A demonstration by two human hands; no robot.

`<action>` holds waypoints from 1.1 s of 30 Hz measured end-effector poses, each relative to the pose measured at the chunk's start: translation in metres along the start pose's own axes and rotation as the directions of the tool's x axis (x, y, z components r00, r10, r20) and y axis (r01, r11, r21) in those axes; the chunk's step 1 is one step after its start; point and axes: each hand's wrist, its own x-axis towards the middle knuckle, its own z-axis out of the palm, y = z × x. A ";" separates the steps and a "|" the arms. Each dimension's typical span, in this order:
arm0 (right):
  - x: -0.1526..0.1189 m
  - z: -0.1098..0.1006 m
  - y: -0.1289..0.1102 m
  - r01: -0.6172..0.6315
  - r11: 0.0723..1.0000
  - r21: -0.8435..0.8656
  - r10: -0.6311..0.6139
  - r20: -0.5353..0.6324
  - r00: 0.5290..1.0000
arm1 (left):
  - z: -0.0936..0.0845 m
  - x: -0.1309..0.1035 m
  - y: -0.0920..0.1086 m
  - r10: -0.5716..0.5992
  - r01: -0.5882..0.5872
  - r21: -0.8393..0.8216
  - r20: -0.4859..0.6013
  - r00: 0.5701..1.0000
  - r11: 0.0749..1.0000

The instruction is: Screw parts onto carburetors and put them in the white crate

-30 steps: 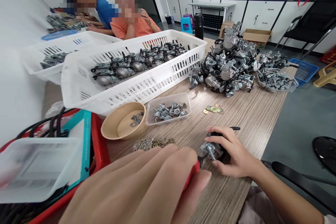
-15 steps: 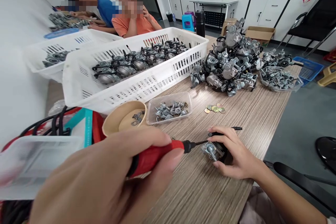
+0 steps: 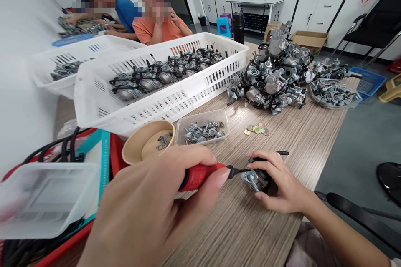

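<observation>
Above the desk (image 3: 300,142), the fingers (image 3: 197,156) of the left hand (image 3: 144,208) clamp a red screwdriver (image 3: 202,176), palm turned down, shaft reaching to a metal carburetor (image 3: 252,179). Opposite, the right hand (image 3: 285,183) curls around that part, thumb nearest, forearm slanting in from the right. Beyond lie discs (image 3: 257,130), a clear tub (image 3: 179,135) of fittings and a heap of parts (image 3: 275,77).

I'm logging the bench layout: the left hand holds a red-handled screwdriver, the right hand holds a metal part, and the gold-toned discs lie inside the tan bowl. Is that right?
Not quite: the head view shows the gold-toned discs lying on the tabletop, outside the tan bowl. The left hand does hold the red-handled screwdriver, and the right hand the metal part.
</observation>
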 end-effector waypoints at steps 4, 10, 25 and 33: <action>0.000 0.001 0.001 0.000 1.000 0.003 0.000 -0.004 1.000 | 0.001 0.002 0.000 0.113 -0.119 0.114 0.057 0.992 0.986; 0.001 0.001 0.001 -0.003 1.000 0.005 0.003 -0.007 1.000 | 0.002 0.000 0.001 0.094 -0.096 0.046 0.046 0.995 0.994; 0.000 0.000 0.000 0.012 1.000 -0.017 -0.012 -0.021 1.000 | 0.024 0.002 0.003 -0.163 0.131 -0.520 -0.016 0.986 0.844; 0.001 -0.001 -0.001 0.025 0.999 -0.034 -0.026 -0.014 1.000 | 0.065 0.001 0.026 -0.348 0.122 -0.893 -0.041 0.937 0.434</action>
